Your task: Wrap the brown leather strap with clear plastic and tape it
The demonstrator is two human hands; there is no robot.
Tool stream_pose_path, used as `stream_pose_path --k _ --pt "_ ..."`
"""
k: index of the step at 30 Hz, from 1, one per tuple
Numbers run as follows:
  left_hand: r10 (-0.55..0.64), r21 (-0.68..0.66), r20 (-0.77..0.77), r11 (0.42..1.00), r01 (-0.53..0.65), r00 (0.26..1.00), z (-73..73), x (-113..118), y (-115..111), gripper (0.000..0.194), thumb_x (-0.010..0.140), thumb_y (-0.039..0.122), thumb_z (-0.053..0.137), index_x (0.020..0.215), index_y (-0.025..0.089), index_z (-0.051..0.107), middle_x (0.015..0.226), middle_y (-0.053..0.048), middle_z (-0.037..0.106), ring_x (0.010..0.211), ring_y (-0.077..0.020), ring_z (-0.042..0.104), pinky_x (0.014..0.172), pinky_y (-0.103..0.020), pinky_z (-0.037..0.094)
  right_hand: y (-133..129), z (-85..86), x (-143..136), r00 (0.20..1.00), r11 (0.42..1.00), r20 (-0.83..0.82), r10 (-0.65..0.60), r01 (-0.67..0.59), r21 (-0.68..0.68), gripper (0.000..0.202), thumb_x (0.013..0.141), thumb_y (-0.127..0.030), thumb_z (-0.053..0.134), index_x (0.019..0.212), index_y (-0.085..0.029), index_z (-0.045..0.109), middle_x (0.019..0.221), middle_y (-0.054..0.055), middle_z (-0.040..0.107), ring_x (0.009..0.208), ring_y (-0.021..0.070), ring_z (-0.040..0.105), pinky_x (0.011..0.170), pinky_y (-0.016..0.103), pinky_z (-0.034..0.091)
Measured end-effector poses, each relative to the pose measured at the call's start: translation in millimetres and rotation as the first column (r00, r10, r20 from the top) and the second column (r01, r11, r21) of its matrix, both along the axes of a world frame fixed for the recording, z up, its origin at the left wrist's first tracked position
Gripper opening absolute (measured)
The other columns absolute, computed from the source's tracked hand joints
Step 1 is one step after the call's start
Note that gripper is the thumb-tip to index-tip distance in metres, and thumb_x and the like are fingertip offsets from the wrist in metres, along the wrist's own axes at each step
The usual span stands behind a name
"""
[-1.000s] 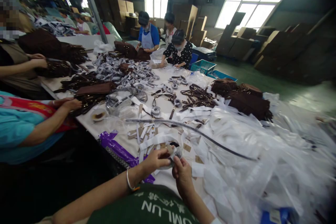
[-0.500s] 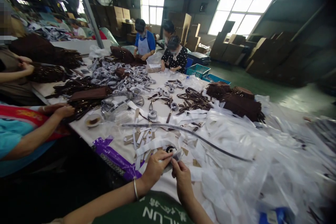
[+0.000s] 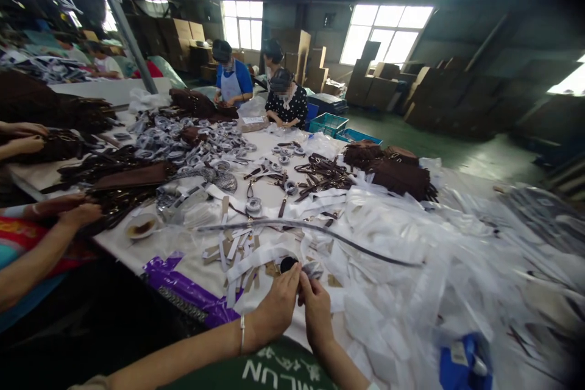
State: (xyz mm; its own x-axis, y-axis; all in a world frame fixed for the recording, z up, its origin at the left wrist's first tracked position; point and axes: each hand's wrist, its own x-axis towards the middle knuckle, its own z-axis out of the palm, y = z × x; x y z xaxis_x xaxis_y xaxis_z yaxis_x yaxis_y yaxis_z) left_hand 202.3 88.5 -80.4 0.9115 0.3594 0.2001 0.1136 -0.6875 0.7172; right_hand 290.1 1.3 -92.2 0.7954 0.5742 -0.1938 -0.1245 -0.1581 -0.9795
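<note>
a small dark coiled strap point(image 3: 289, 264), seemingly wrapped in a strip of white paper, is pinched between both hands at the near edge of the work table point(image 3: 55, 172); what exactly it is cannot be told at this size. the left hand point(image 3: 278, 304) is closed on it from the left and the right hand point(image 3: 314, 311) from the right, the fingertips meeting over it, so the two hands are held together on the one piece. it is judged to be light and limp, soft rather than stiff, likely to uncoil if let loose, and best held by its rim between thumb and forefinger, with the paper kept taut around it. just beyond the strap loose white paper strips point(image 3: 249, 251) are scattered, and a long dark curved strap point(image 3: 320, 233) lies across them. to the left of the strap a purple plastic bag point(image 3: 183, 283) hangs over the table edge. to the right of it a heap of clear plastic bags point(image 3: 457, 268) is spread. farther beyond it brown straps point(image 3: 324, 172), wrapped rolls point(image 3: 192, 134) and brown fringed bags point(image 3: 393, 167) are piled. a co-worker's hand point(image 3: 80, 214) rests well to the left of the strap, near a small dish point(image 3: 141, 226).
</note>
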Motion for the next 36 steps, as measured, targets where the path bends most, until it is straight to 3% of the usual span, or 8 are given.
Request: stream_pose_path --k 4,7,13,19,21,24,27,36 --pt "0.068 -0.528 -0.073 0.844 -0.096 0.995 21.2 14 2 0.039 0.088 0.038 0.049 0.118 0.016 0.061 0.116 -0.012 0.065 0.109 -0.0256 0.059 0.097 -0.037 0.045 -19 2.7 8 0.999 0.999 -0.006 -0.047 0.047 0.005 0.045 0.081 -0.057 0.054 0.056 -0.019 0.054 0.044 -0.005 0.042 0.046 0.0108 0.039 0.050 0.025 0.032" --pt "-0.018 -0.680 -0.152 0.728 -0.091 0.988 25.6 28 -3 0.038 0.079 0.048 0.060 0.097 0.016 0.068 0.093 -0.008 0.070 0.088 -0.0241 0.063 0.080 -0.030 0.049 -39 0.7 14 0.996 0.997 -0.091 -0.019 0.026 0.074 0.044 0.081 -0.056 0.054 0.058 -0.018 0.053 0.044 -0.005 0.042 0.045 0.0095 0.039 0.049 0.024 0.032" --pt "-0.222 -0.660 -0.225 0.751 0.019 0.949 11.8 59 -44 0.041 0.081 0.055 0.054 0.090 0.017 0.067 0.090 -0.003 0.068 0.088 -0.0225 0.059 0.078 -0.027 0.044 -88 -13.5 35 0.981 0.995 -0.192 -0.032 0.050 0.086 0.044 0.079 -0.058 0.054 0.065 -0.016 0.059 0.046 -0.004 0.049 0.043 0.0097 0.043 0.047 0.023 0.036" --pt "-0.084 -0.516 -0.286 0.853 -0.079 0.954 -4.5 86 -94 0.045 0.076 0.061 0.055 0.077 0.016 0.064 0.070 -0.001 0.061 0.072 -0.0196 0.055 0.065 -0.025 0.041 -168 -34.0 77 0.965 0.974 -0.132 -0.225 0.219 -0.054 0.041 0.075 -0.054 0.057 0.073 -0.015 0.068 0.056 0.001 0.059 0.049 0.0140 0.053 0.051 0.026 0.043" --pt "-0.054 -0.510 -0.276 0.854 -0.099 0.960 -7.7 93 -103 0.045 0.075 0.060 0.056 0.078 0.016 0.064 0.070 -0.001 0.061 0.071 -0.0191 0.054 0.064 -0.025 0.041 -218 -44.7 104 0.920 0.913 -0.017 -0.391 0.385 -0.138 0.041 0.075 -0.053 0.055 0.083 -0.016 0.069 0.066 0.003 0.063 0.062 0.0177 0.058 0.062 0.030 0.046" --pt "-0.008 -0.483 -0.243 0.868 -0.113 0.970 -11.4 99 -112 0.044 0.072 0.060 0.059 0.079 0.016 0.064 0.077 -0.002 0.064 0.078 -0.0214 0.057 0.067 -0.026 0.043 -303 -64.2 148 0.754 0.717 0.205 -0.624 0.657 -0.235 0.040 0.074 -0.051 0.055 0.091 -0.015 0.065 0.097 0.010 0.066 0.099 0.0252 0.054 0.088 0.036 0.040" --pt "0.041 -0.405 -0.242 0.904 -0.139 0.969 -16.9 101 -120 0.044 0.071 0.060 0.058 0.080 0.016 0.065 0.080 -0.003 0.065 0.079 -0.0227 0.057 0.067 -0.027 0.044 -367 -88.6 183 0.651 0.575 0.294 -0.700 0.758 -0.308 0.033 0.078 -0.046 0.056 0.087 -0.015 0.063 0.101 0.012 0.064 0.107 0.0258 0.051 0.096 0.041 0.035" --pt "0.010 -0.286 -0.224 0.955 -0.076 0.975 -20.5 102 -136 0.034 0.077 0.052 0.056 0.075 0.018 0.061 0.082 -0.002 0.063 0.082 -0.0212 0.058 0.080 -0.030 0.043 -395 -137.6 201 0.657 0.571 0.225 -0.720 0.744 -0.347 0.041 0.078 -0.054 0.054 0.080 -0.015 0.067 0.077 0.007 0.071 0.080 0.0221 0.064 0.076 0.033 0.045"
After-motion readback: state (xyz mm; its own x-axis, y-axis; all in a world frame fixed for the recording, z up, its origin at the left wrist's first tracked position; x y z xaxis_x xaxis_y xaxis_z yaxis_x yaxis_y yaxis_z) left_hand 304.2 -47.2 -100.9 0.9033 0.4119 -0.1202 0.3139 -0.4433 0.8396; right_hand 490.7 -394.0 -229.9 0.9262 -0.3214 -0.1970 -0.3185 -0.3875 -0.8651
